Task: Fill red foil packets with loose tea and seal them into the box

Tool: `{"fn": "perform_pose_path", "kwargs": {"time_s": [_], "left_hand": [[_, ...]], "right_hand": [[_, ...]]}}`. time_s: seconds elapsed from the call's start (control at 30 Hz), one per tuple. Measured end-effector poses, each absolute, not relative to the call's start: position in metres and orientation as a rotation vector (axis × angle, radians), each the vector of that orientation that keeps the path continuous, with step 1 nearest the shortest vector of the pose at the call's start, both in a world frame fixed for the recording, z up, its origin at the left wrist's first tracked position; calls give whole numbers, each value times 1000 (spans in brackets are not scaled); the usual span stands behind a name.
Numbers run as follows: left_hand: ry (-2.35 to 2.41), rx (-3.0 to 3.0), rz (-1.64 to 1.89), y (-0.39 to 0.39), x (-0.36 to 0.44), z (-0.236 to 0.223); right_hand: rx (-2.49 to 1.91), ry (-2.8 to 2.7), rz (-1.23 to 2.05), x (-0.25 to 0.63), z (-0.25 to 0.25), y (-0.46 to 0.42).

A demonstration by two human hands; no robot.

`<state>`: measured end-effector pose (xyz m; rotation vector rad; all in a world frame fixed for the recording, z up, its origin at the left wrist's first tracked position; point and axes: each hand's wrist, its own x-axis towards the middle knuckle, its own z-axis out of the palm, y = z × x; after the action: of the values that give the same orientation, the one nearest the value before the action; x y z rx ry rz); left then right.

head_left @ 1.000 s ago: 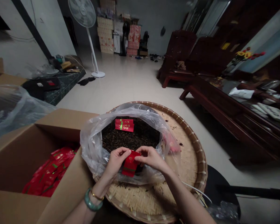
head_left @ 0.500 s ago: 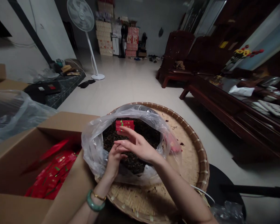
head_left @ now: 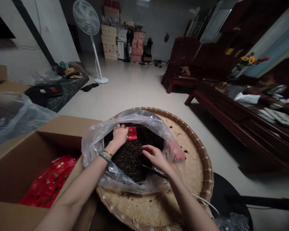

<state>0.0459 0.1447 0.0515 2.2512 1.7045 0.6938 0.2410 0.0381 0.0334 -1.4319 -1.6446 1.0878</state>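
A clear plastic bag [head_left: 96, 150] of dark loose tea leaves [head_left: 132, 157] sits on a round woven bamboo tray [head_left: 197, 150]. My left hand [head_left: 119, 134], with a green bangle on its wrist, reaches into the bag. Its fingers are closed on the end of a small stack of red packets [head_left: 132, 133] lying on the leaves. My right hand [head_left: 154, 157] rests lower on the leaves at the bag's near right. Its fingers curl over a dark flat tool [head_left: 155, 172] that sticks out under the palm.
An open cardboard box [head_left: 62, 128] holding several red packets [head_left: 48, 183] stands at the left, against the tray. Another plastic bag [head_left: 12, 112] lies far left. A dark wooden table [head_left: 243, 125] and chairs are at right. A standing fan [head_left: 86, 19] is behind.
The red packet held in both hands a second ago is gone from them. My left hand moved forward onto the packets in the bag, and my right hand dropped to the leaves.
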Motion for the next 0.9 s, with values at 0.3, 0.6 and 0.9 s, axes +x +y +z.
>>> {"fn": "perform_pose_path", "kwargs": {"time_s": [0.3, 0.6, 0.9], "left_hand": [[1485, 1819, 922, 82, 41, 54], [1188, 878, 1099, 30, 61, 33], [1211, 964, 1051, 18, 59, 31]], "right_hand": [[-1389, -1658, 544, 232, 22, 40], [-1343, -1948, 73, 225, 41, 19], [-1273, -1995, 2, 227, 40, 9]]}}
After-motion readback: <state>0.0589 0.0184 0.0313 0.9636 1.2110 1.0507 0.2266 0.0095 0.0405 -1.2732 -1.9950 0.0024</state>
